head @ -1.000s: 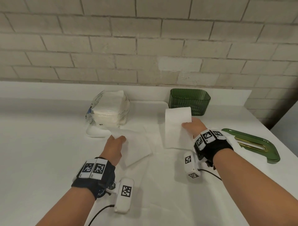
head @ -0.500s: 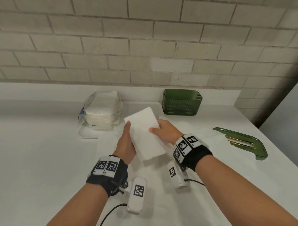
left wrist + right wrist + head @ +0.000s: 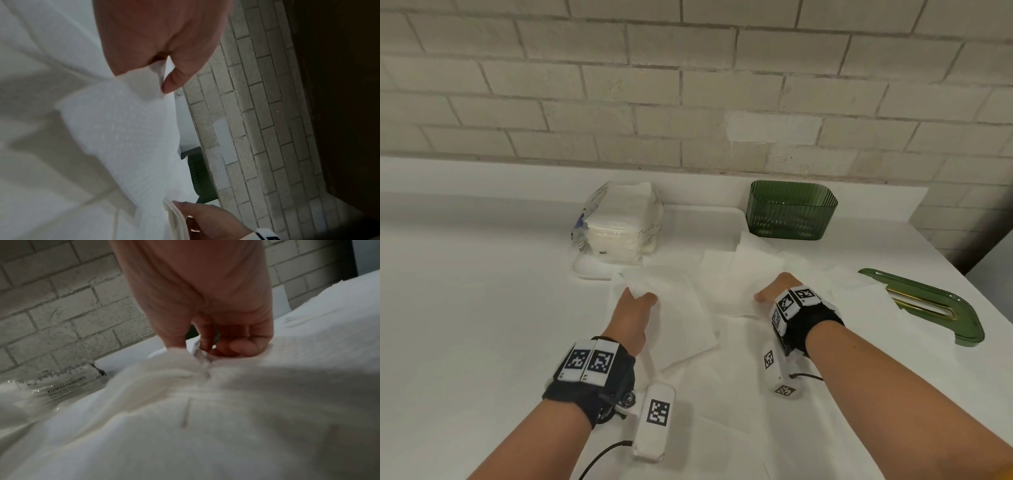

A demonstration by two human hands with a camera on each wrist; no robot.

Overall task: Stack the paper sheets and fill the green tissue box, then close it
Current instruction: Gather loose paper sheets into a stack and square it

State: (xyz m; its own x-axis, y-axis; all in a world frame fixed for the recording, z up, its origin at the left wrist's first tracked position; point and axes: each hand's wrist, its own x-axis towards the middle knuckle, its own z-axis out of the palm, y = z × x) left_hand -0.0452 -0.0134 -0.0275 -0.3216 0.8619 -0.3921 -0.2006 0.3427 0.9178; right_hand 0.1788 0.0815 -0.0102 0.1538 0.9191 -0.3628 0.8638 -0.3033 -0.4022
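My left hand (image 3: 642,297) pinches the far corner of a small stack of white paper sheets (image 3: 678,325) lying low on the table; the thumb (image 3: 174,81) presses on top of the stack (image 3: 123,129). My right hand (image 3: 770,291) reaches to a loose paper sheet (image 3: 739,277) further right, and its curled fingers (image 3: 207,344) pinch up that sheet's edge (image 3: 197,360). The green tissue box (image 3: 791,210) stands open and empty at the back, beyond the right hand. Its green lid (image 3: 928,305) lies flat at the right.
A plastic packet of white tissues (image 3: 619,226) sits on a white tray at the back left, printed side visible (image 3: 61,386). More loose sheets lie spread over the white table (image 3: 465,308). A brick wall runs behind. The table's right edge is close to the lid.
Half a second ago both hands held the stack raised at the middle. Now the left hand has lowered it to the table and the right hand has moved right onto another sheet.
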